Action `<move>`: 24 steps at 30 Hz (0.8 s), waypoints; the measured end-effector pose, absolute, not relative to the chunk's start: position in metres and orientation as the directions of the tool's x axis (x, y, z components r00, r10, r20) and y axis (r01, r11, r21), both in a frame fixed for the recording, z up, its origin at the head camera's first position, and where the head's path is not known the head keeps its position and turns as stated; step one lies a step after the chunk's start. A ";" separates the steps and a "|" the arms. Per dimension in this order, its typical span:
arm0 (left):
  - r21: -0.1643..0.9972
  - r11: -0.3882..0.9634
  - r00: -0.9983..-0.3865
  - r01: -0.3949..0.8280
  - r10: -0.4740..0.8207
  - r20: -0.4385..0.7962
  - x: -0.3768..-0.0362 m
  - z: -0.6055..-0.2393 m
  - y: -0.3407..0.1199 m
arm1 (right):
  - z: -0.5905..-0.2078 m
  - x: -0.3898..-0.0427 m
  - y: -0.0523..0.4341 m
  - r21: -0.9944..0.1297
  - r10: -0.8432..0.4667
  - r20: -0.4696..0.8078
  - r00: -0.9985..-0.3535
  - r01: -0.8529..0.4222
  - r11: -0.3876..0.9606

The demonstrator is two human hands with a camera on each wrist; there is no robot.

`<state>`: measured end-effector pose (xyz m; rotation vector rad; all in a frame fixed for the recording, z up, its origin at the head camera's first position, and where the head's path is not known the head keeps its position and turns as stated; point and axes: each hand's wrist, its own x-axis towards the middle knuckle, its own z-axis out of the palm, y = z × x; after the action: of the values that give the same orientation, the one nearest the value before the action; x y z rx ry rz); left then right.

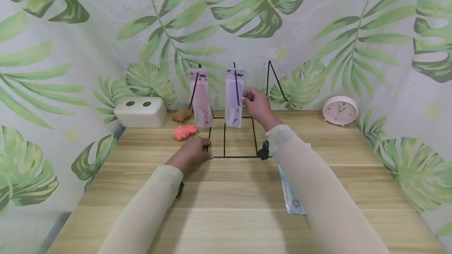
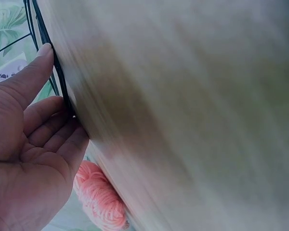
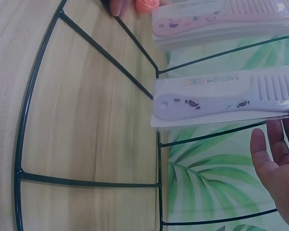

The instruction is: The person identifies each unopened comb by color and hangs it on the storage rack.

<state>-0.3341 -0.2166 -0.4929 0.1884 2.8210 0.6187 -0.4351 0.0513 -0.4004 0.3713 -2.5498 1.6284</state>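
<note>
A black wire rack (image 1: pixel 240 156) stands on the table, its base frame toward me. My left hand (image 1: pixel 192 151) holds the rack's front left corner, thumb and fingers about the wire in the left wrist view. A packaged purple comb (image 1: pixel 233 97) hangs from the middle hook. My right hand (image 1: pixel 257 105) pinches the right edge of that package. On the left hook hangs a packaged pink comb (image 1: pixel 202 97), with more than one package layered there in the right wrist view. The right hook (image 1: pixel 277 79) bears nothing.
A flat blue package (image 1: pixel 293 195) lies partly under my right forearm. Coral yarn (image 1: pixel 185 131) and a brown object (image 1: pixel 182 113) lie left of the rack. Behind stand a white box with two holes (image 1: pixel 140 113) and, at right, a pink clock (image 1: pixel 340 110).
</note>
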 end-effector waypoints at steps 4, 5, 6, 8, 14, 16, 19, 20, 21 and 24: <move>0.425 0.902 -0.961 0.080 0.183 -0.208 -0.333 -0.492 -0.216 | -0.401 -0.434 0.051 -0.876 -0.146 0.206 -0.968 -0.248 0.413; 0.427 0.901 -0.961 0.081 0.184 -0.207 -0.334 -0.492 -0.216 | -0.400 -0.434 0.051 -0.876 -0.147 0.206 -0.967 -0.249 0.412; 0.428 0.900 -0.961 0.080 0.184 -0.207 -0.334 -0.492 -0.216 | -0.400 -0.433 0.051 -0.877 -0.148 0.207 -0.967 -0.250 0.410; 0.430 0.900 -0.960 0.077 0.183 -0.210 -0.334 -0.492 -0.216 | -0.400 -0.433 0.051 -0.880 -0.149 0.204 -0.968 -0.248 0.406; 0.439 0.897 -0.960 0.054 0.167 -0.224 -0.335 -0.489 -0.218 | -0.398 -0.433 0.052 -0.876 -0.155 0.226 -0.962 -0.270 0.400; 0.441 0.896 -0.960 0.049 0.164 -0.226 -0.335 -0.489 -0.218 | -0.399 -0.431 0.056 -0.868 -0.157 0.253 -0.955 -0.296 0.399; 0.441 0.896 -0.960 0.053 0.168 -0.226 -0.335 -0.490 -0.217 | -0.402 -0.424 0.067 -0.854 -0.167 0.286 -0.944 -0.330 0.402; 0.439 0.897 -0.959 0.055 0.170 -0.226 -0.335 -0.491 -0.217 | -0.404 -0.421 0.073 -0.850 -0.174 0.291 -0.941 -0.338 0.403; 0.436 0.898 -0.959 0.058 0.172 -0.227 -0.335 -0.491 -0.217 | -0.405 -0.416 0.078 -0.847 -0.182 0.292 -0.939 -0.343 0.407; 0.432 0.900 -0.958 0.058 0.172 -0.228 -0.335 -0.491 -0.217 | -0.409 -0.399 0.096 -0.858 -0.223 0.252 -0.942 -0.324 0.399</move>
<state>-0.3345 -0.2165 -0.4905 0.1729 2.8039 0.6256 -0.3995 0.0961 -0.4092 0.4998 -2.5453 1.5953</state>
